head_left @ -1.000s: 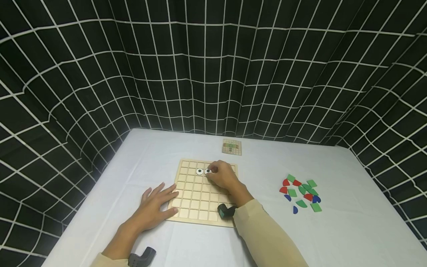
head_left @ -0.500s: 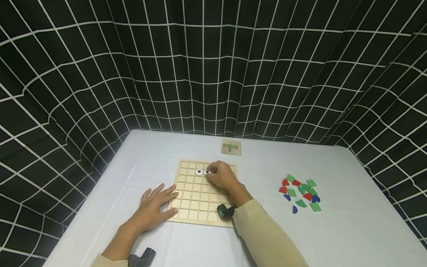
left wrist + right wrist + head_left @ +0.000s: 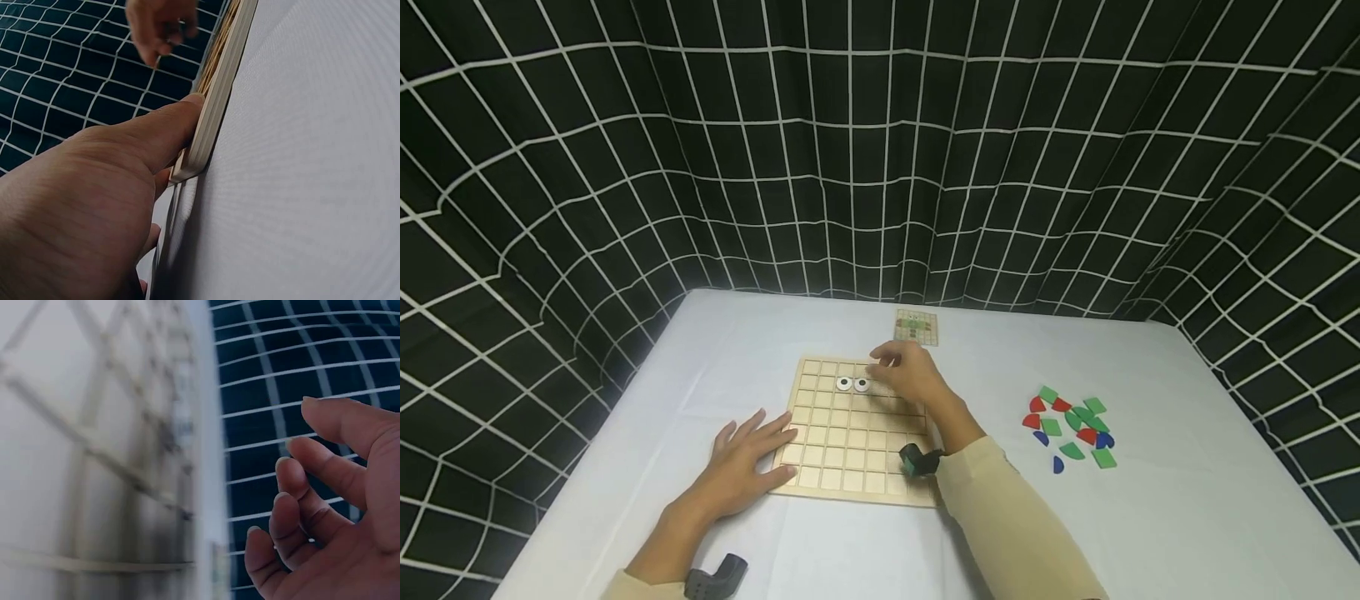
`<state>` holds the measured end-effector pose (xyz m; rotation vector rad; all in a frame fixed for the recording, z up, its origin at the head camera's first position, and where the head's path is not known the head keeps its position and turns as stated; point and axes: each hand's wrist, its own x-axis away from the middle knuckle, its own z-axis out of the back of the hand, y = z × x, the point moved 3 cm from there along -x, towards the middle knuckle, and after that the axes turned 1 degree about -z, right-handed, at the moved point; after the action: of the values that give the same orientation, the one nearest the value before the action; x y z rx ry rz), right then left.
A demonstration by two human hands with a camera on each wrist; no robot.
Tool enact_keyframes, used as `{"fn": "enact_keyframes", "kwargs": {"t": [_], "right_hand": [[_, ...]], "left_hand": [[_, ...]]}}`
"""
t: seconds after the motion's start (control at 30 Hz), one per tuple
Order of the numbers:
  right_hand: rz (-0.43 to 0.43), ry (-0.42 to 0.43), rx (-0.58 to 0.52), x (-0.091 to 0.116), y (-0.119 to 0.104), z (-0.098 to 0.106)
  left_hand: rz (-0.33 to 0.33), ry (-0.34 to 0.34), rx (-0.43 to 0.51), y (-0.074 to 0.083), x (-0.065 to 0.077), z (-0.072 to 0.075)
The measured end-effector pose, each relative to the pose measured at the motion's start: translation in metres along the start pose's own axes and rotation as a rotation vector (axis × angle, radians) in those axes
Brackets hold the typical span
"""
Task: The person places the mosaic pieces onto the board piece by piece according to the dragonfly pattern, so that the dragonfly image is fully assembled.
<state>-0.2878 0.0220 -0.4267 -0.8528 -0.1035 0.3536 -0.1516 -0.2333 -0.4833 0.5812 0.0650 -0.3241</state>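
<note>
A wooden grid board (image 3: 831, 457) lies on the white table. Two white round eye pieces with black centres sit side by side near its far edge, the left eye piece (image 3: 844, 383) and the right eye piece (image 3: 862, 385). My left hand (image 3: 741, 467) rests at the board's left edge, fingers spread, with fingertips on the frame; in the left wrist view its thumb (image 3: 162, 128) lies along the board's edge. My right hand (image 3: 908, 372) hovers over the far right of the board, just right of the eye pieces. In the right wrist view its fingers (image 3: 290, 475) are loosely bent and hold nothing.
A small pattern card (image 3: 916, 327) lies beyond the board. To the right is a scatter of flat green, red and blue pieces, among them a green square (image 3: 1103, 458) and a blue half-circle (image 3: 1057, 464). A dark gridded curtain (image 3: 880, 167) surrounds the table (image 3: 1187, 433).
My right hand has let go of the right eye piece and lifted away, up and to the right. That piece now lies on the board beside the other. The left hand stays in place.
</note>
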Motion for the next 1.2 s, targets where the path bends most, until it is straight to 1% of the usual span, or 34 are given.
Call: {"fn": "enact_keyframes", "kwargs": {"t": [0.17, 0.33, 0.4, 0.5, 0.67, 0.87, 1.0, 1.2], "right_hand": [[0.088, 0.05, 0.015, 0.009, -0.025, 0.029], [0.196, 0.125, -0.002, 0.025, -0.04, 0.056], [0.224, 0.152, -0.015, 0.032, -0.043, 0.065], [0.231, 0.184, -0.023, 0.042, -0.045, 0.077], [0.217, 0.206, -0.016, 0.058, -0.043, 0.091], [0.244, 0.253, -0.011, 0.077, -0.035, 0.104], [0.254, 0.296, -0.013, 0.086, -0.026, 0.113], [0.248, 0.355, 0.006, 0.097, -0.003, 0.127]], "left_hand": [[0.015, 0.0, -0.009, 0.0, 0.0, 0.001], [-0.009, 0.004, 0.011, -0.001, 0.0, 0.001], [-0.011, 0.005, 0.014, -0.002, 0.0, 0.001], [-0.004, 0.003, 0.013, -0.002, -0.001, 0.001], [0.006, 0.001, 0.021, -0.001, -0.002, 0.0], [0.017, -0.011, 0.016, -0.002, -0.002, -0.001], [0.019, -0.006, 0.016, -0.002, -0.002, 0.0], [0.019, -0.011, 0.012, -0.003, -0.002, 0.0]]}}
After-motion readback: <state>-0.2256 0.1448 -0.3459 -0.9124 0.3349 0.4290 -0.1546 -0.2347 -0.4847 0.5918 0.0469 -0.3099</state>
